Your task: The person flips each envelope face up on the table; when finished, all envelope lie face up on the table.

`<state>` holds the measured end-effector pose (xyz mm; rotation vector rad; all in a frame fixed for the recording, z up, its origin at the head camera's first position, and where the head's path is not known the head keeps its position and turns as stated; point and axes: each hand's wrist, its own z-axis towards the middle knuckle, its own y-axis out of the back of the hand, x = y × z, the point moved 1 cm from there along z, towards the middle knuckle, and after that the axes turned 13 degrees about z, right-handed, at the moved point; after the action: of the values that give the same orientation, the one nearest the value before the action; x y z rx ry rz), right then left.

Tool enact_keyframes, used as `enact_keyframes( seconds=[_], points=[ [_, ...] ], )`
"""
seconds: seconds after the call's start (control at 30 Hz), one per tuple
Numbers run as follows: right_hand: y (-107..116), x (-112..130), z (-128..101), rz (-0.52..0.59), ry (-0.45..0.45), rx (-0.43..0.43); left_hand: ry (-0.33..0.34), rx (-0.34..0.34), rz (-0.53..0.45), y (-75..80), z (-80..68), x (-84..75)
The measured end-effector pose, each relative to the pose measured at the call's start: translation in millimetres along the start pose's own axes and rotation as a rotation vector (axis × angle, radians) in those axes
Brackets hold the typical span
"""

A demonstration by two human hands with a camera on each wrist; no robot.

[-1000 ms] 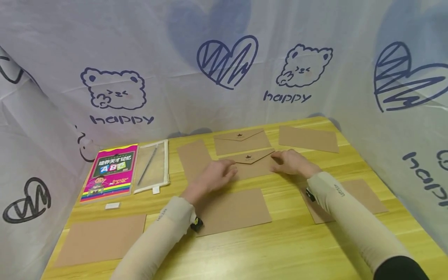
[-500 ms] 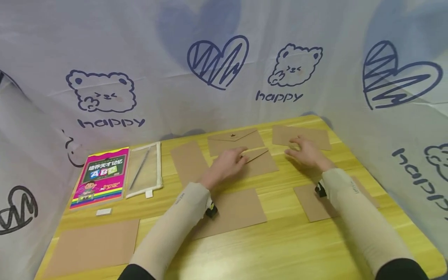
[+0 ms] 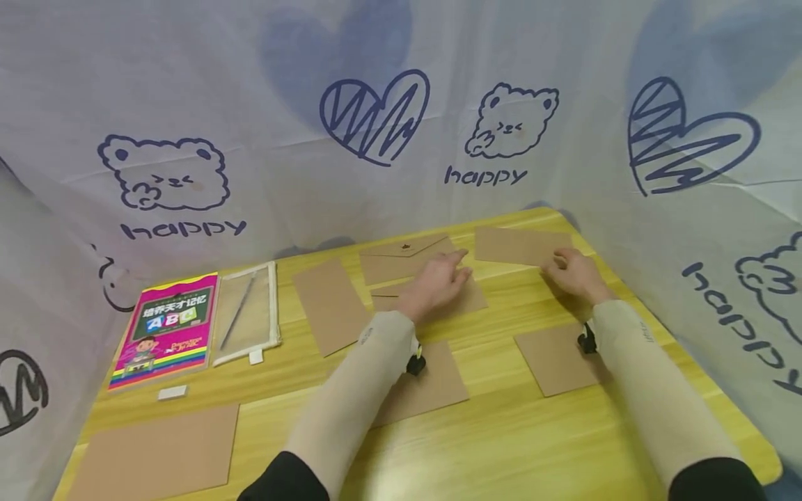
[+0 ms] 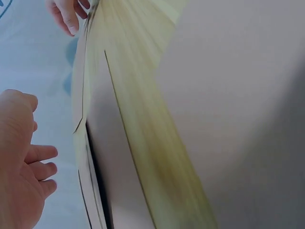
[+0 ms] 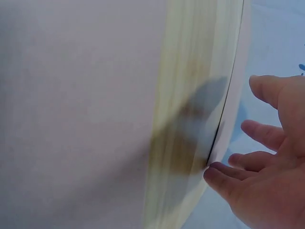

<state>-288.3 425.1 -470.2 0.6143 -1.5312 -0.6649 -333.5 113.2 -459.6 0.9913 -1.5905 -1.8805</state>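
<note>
Head view: right hand (image 3: 576, 273) touches far envelope (image 3: 520, 245), long axis left-right.

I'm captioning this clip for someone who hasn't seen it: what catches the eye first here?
The two hands over the far middle of the yellow table: the left hand lies flat on a brown envelope, and the right hand touches the edge of another envelope near the far right corner. At the left lies a bright pink book, and behind hangs a white cloth with bears and hearts.
</note>
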Motion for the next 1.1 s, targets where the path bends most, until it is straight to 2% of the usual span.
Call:
enact_keyframes(
  seconds=[0.33, 0.63, 0.77, 0.9, 1.1],
  points=[
    [3, -7, -4, 0.01, -0.13, 0.093, 0.031, 0.084, 0.203, -23.0, 20.7, -27.7],
    [2, -9, -4, -0.033, -0.147, 0.093, 0.091, 0.182, 0.3, -34.8, 31.9, -43.7],
    [3, -7, -4, -0.042, -0.123, 0.071, 0.113, 0.203, 0.329, -37.1, 35.3, -47.8],
    [3, -9, -5, -0.04, -0.109, 0.053, 0.122, 0.208, 0.312, -39.5, 40.3, -50.5],
    [6, -13, -6, -0.016, -0.114, 0.062, 0.083, 0.206, 0.302, -37.3, 47.4, -50.0]
  ],
)
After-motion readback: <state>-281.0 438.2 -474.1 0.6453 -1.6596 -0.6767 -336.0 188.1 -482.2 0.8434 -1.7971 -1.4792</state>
